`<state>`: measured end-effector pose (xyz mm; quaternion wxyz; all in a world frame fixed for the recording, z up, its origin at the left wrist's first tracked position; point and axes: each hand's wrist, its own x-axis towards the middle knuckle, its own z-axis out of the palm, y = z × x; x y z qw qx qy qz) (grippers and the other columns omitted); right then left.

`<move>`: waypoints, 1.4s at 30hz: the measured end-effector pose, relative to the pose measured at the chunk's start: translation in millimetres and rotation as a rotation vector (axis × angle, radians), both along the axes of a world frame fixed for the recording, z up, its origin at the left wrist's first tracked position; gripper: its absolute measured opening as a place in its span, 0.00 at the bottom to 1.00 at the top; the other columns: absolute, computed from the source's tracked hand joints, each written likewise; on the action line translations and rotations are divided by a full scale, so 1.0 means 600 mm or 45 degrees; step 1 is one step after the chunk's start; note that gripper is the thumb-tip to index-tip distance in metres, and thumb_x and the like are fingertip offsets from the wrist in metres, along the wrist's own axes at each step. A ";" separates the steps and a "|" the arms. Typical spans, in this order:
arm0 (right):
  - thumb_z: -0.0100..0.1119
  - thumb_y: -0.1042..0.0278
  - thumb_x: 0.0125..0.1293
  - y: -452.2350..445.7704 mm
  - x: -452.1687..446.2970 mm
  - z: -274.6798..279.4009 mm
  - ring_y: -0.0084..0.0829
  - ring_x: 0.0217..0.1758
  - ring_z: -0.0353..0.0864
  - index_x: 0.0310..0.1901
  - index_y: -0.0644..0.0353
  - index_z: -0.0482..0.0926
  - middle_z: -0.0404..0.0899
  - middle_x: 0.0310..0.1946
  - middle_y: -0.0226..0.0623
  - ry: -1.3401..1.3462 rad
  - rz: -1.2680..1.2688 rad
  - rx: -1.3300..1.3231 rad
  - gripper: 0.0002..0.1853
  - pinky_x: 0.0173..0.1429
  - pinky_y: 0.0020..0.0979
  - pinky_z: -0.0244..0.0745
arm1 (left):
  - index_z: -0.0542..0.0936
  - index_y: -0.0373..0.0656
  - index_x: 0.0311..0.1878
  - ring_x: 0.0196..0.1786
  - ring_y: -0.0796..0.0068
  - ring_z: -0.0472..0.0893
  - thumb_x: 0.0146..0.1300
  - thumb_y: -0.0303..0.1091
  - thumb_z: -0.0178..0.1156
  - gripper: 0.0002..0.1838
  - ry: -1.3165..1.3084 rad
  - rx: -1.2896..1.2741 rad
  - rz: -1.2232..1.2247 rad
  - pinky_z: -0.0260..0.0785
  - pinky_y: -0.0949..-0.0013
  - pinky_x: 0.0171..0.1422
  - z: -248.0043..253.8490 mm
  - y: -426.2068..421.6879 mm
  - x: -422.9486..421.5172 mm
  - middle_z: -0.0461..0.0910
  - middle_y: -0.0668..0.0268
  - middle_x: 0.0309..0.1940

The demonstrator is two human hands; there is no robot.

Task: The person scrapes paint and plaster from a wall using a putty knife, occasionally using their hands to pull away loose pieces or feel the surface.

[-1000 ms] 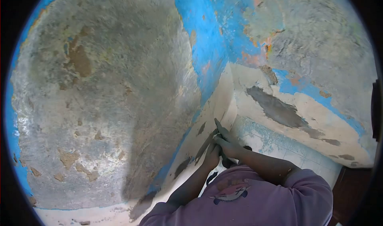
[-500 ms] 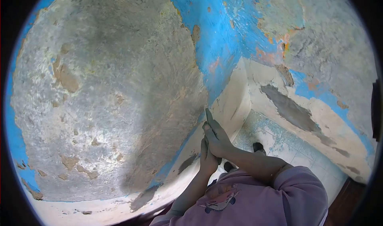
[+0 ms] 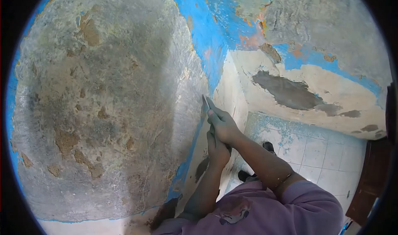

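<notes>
My right hand (image 3: 224, 125) is closed around a scraper, its index finger stretched up along the tool. The scraper's thin blade (image 3: 205, 101) is seen nearly edge-on, its tip close to the wall where grey plaster meets blue paint; I cannot tell if it touches. Just below, my left hand (image 3: 217, 150) is closed too, pressed against the right hand at the lower part of the tool. The handle is mostly hidden by both hands. Beside them runs a strip of blue paint (image 3: 182, 173) above the pale lower wall.
Scraped grey wall (image 3: 124, 90) with brown pits fills the left. Blue paint (image 3: 213, 56) covers the corner. On the right wall, a dark grey patch (image 3: 286, 90) marks the cream band. Below lie the tiled floor (image 3: 306, 148), my shoes (image 3: 244, 175) and a dark brown wooden piece (image 3: 369, 181).
My view has shifted, so more floor shows. Both hands sit slightly higher in view, and the blade has tilted, its tip now further left. Both hands stay closed on the scraper.
</notes>
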<state>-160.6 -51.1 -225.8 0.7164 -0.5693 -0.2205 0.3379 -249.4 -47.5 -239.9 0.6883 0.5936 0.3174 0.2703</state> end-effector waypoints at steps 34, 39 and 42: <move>0.40 0.50 0.73 -0.025 0.033 0.028 0.43 0.49 0.78 0.58 0.67 0.71 0.79 0.44 0.54 -0.128 0.140 -0.170 0.27 0.56 0.39 0.68 | 0.61 0.44 0.59 0.32 0.82 0.74 0.74 0.48 0.42 0.20 0.114 -0.016 -0.170 0.67 0.78 0.30 -0.034 0.009 0.006 0.71 0.67 0.38; 0.39 0.52 0.73 0.005 0.044 0.026 0.46 0.58 0.74 0.62 0.66 0.68 0.76 0.51 0.58 0.029 0.080 -0.211 0.26 0.63 0.39 0.64 | 0.62 0.44 0.57 0.32 0.83 0.74 0.74 0.48 0.42 0.19 -0.114 -0.121 -0.106 0.67 0.77 0.30 -0.040 0.028 0.010 0.71 0.67 0.38; 0.40 0.54 0.73 -0.005 0.047 0.039 0.47 0.59 0.74 0.62 0.65 0.68 0.76 0.52 0.58 0.058 0.109 -0.213 0.25 0.63 0.39 0.64 | 0.63 0.43 0.55 0.21 0.84 0.70 0.74 0.45 0.42 0.17 0.008 -0.139 -0.198 0.61 0.78 0.21 -0.029 0.042 0.016 0.70 0.69 0.27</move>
